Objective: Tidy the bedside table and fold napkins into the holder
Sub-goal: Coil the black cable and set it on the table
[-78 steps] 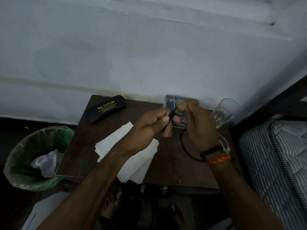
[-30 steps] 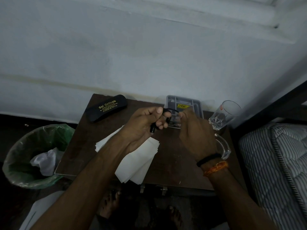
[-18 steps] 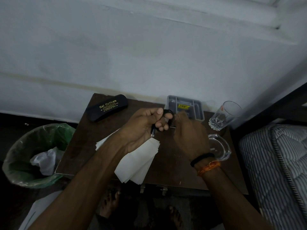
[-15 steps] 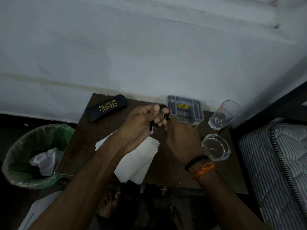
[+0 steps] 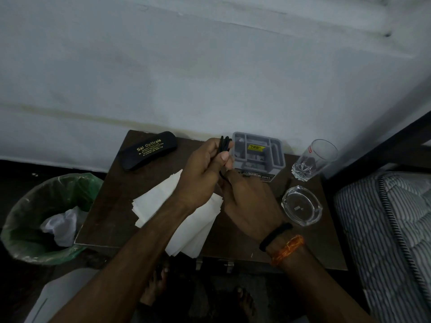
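My left hand (image 5: 205, 169) is raised over the middle of the dark wooden bedside table (image 5: 112, 187), closed around a coiled black cable (image 5: 224, 145) whose loops stick out above the fingers. My right hand (image 5: 249, 203) sits just below and to the right, pinching the cable's lower end. Several white napkins (image 5: 151, 203) lie fanned out on the table under my left forearm. A grey compartment holder (image 5: 258, 152) with a yellow label stands at the back edge against the wall.
A black spectacle case (image 5: 149, 150) lies at the back left. A drinking glass (image 5: 312, 159) and a glass ashtray (image 5: 302, 205) stand on the right. A green-lined bin (image 5: 46, 217) with crumpled paper stands left of the table; a striped mattress (image 5: 387, 229) is on the right.
The long cable has been wound into a small coil in my left hand. My right hand moved down and left, uncovering the ashtray, and the coil rose beside the grey holder.
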The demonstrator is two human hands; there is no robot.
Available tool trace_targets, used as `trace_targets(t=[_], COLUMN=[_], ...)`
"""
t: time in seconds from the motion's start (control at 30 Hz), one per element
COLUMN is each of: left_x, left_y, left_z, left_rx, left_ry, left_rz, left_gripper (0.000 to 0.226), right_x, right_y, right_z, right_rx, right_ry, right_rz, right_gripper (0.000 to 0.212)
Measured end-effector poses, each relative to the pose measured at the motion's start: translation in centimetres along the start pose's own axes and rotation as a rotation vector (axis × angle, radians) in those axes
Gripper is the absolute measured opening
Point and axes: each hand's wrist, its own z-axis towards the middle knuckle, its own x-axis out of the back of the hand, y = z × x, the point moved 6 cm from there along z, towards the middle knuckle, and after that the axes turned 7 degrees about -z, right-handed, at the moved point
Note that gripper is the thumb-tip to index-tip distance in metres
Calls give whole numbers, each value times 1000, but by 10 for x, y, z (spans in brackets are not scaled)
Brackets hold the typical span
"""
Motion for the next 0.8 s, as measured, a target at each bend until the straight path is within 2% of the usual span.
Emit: trace_targets(t=[0.07, 0.17, 0.27, 0.4, 0.5, 0.63, 0.73, 0.8], left_x=[4, 6, 7, 5, -3, -15, -17, -16], left_y=[-2, 0, -3, -12, -11, -5, -1, -2], left_z=[0, -1, 1, 2, 0, -8, -7, -6], left_rx=[-30, -54, -32, 58, 108, 216, 232, 239], left_ry=[26, 20, -7, -89, -207, -367, -360, -326], left_rz=[93, 211, 203, 157, 139, -128, -299, -355], left_gripper=[24, 36, 35, 33, 32, 38, 44, 46], right_x=[6, 19, 33, 60, 69, 67, 50, 34], right_y=[-8, -16, -14, -2, 19, 45, 56, 57], right_z=[-2, -3, -2, 0, 3, 7, 10, 9], right_rx=[31, 59, 59, 55, 6, -90, -190, -228], right_ry=[27, 102, 171, 316, 385, 375, 263, 135], right_rz=[35, 47, 11, -106, -126, -40, 28, 9], right_gripper=[48, 41, 27, 29, 27, 21, 23, 13])
